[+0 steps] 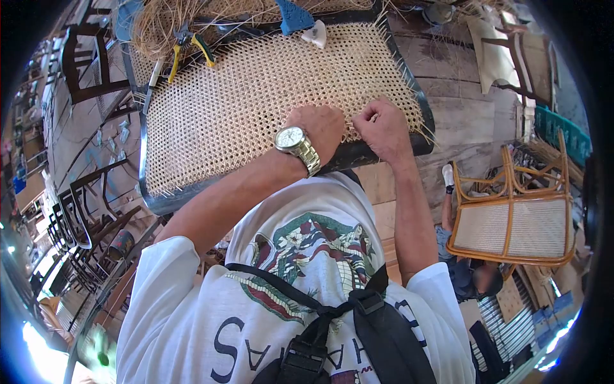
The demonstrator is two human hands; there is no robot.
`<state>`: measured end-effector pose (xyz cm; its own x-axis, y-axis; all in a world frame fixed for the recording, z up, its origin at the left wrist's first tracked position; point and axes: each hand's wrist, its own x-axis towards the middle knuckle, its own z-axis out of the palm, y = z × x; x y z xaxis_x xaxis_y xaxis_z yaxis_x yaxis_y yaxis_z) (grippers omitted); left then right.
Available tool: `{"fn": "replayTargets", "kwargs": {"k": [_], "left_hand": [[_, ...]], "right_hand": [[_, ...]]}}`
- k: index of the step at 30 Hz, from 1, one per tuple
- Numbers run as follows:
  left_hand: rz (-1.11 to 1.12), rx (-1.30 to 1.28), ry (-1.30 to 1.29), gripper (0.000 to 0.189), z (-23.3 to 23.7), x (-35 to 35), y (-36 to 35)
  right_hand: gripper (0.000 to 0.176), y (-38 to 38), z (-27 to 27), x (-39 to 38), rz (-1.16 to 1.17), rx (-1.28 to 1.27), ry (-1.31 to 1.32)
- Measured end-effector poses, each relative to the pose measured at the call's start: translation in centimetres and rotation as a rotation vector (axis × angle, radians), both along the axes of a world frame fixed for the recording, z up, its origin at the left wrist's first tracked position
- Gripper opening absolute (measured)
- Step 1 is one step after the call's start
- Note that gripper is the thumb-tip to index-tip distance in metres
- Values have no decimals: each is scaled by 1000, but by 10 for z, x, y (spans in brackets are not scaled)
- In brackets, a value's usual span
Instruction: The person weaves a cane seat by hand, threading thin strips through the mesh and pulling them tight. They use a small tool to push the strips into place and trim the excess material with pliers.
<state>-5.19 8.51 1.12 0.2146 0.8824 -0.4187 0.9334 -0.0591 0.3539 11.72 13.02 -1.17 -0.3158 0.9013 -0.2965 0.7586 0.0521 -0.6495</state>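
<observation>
A woven cane panel in a dark frame lies in front of me, with loose strand ends sticking out along its edges. My left hand, a metal watch on its wrist, rests at the panel's near edge with its fingers curled down and closed. Just to its right, my right hand is closed in a pinch over the weave near the right corner. Whatever lies between the fingers of either hand is too small or hidden to make out.
Yellow-handled pruning shears, a blue cloth and a white piece lie at the panel's far side. Loose cane strands heap behind. Dark chair frames stand left. A person is beside a rattan seat at right.
</observation>
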Motion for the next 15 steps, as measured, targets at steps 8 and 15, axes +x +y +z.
{"fn": "replayTargets", "kwargs": {"k": [8,15], "left_hand": [[51,-50,8,21,-5,-4,-3],[138,-111,-158,24,-23,-20,2]], "right_hand": [[18,-5,-3,1,31,10,-15],[19,-11,-8,-9,107,68,-111]]}}
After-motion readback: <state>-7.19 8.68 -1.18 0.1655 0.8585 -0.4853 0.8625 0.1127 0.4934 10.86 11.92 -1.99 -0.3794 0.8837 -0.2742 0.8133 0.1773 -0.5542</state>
